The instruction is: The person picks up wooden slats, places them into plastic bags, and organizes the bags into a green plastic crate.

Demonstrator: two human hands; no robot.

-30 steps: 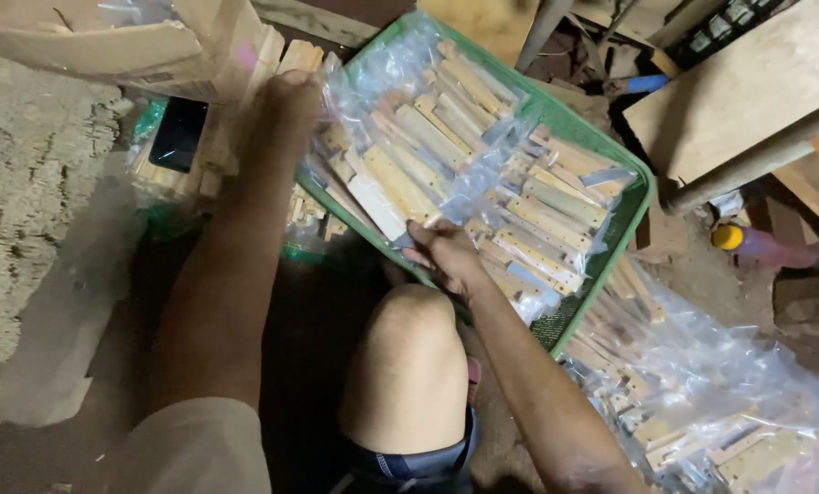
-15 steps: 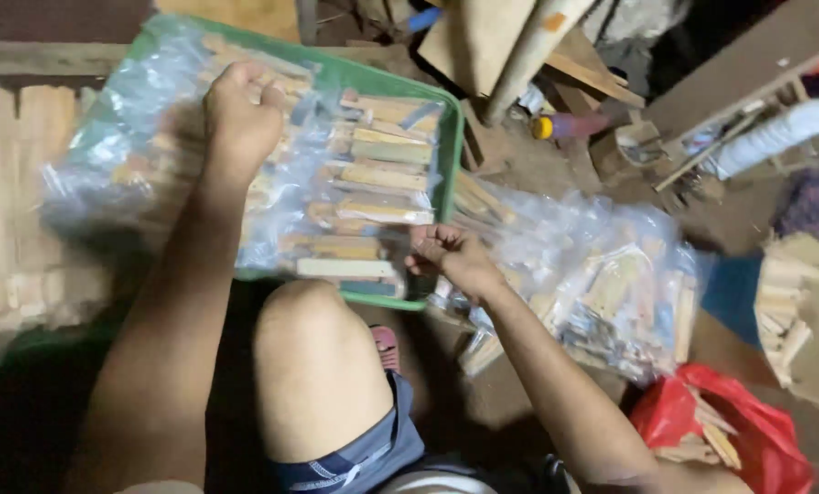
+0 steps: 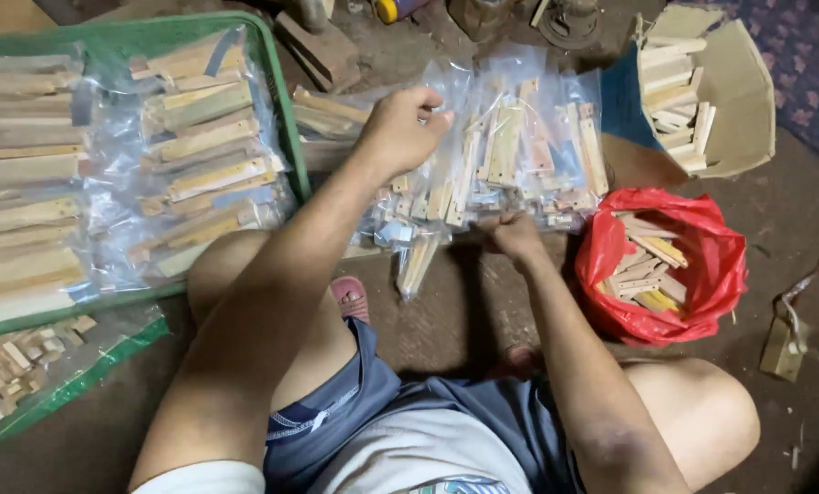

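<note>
Pinching the clear packet pile (image 3: 510,155), the left hand (image 3: 400,128) grips its top edge; the right hand (image 3: 517,236) clasps the bottom; lift evenly, I'd say.

My left hand (image 3: 400,128) and right hand (image 3: 517,236) both sit on the pile of clear packets (image 3: 510,155), hemmed in tight. To the left the green crate (image 3: 286,119) wall blocks me; a wooden block (image 3: 323,50) sits just beyond the pile. To the right the red bag (image 3: 693,265) touches the pile's edge, with the cardboard box (image 3: 730,82) behind it. I see bare floor (image 3: 794,210) far right, and a narrow strip between my knees.
</note>
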